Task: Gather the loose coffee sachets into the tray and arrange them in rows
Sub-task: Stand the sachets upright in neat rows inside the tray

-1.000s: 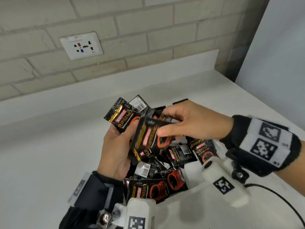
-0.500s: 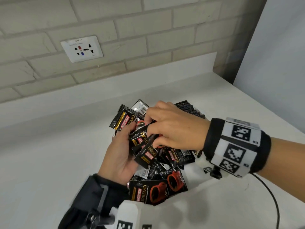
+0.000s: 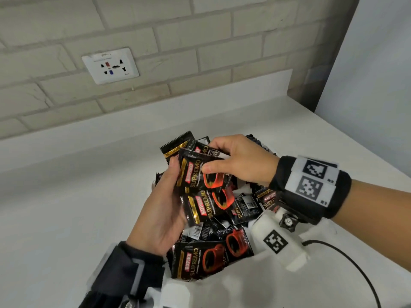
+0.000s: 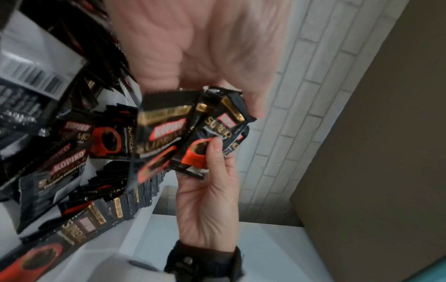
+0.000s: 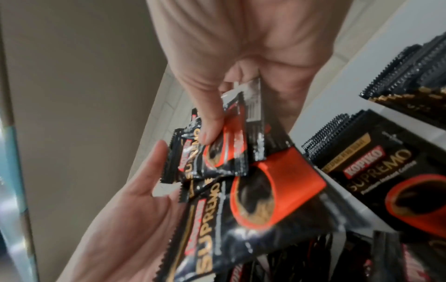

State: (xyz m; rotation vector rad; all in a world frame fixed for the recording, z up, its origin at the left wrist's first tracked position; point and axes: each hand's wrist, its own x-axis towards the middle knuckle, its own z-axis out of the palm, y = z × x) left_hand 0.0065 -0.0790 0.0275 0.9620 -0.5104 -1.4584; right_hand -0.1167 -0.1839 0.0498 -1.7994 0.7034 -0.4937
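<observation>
In the lower middle of the head view, over a white table (image 3: 66, 196), both hands meet above a heap of black coffee sachets (image 3: 213, 252). The left hand (image 3: 162, 210) stands palm inward with its fingers curled round a small fan of sachets (image 3: 200, 205), gold and red print facing the camera; its thumb (image 3: 173, 165) lies along the left edge of the topmost one. The right hand (image 3: 240, 161) reaches in from the right of the frame and pinches the front sachet (image 3: 200, 172) between thumb and forefinger, the thumb pressed on the red cup printed on it. In the right wrist view that thumb (image 5: 210, 122) lies on the cup picture of the pinched packet (image 5: 224, 150), with the left palm (image 5: 125, 219) open below it. In the left wrist view the right hand (image 4: 207, 200) comes up from the bottom of the frame, thumb tip on the same packet (image 4: 207, 141). The white tray (image 4: 135, 236) shows at the lower left there, a tight row of sachets (image 4: 135, 196) standing on edge along its wall and more lying loose on top. A wall socket (image 3: 110, 66) sits in the upper left of the head view on a pale brick wall (image 3: 200, 36)
</observation>
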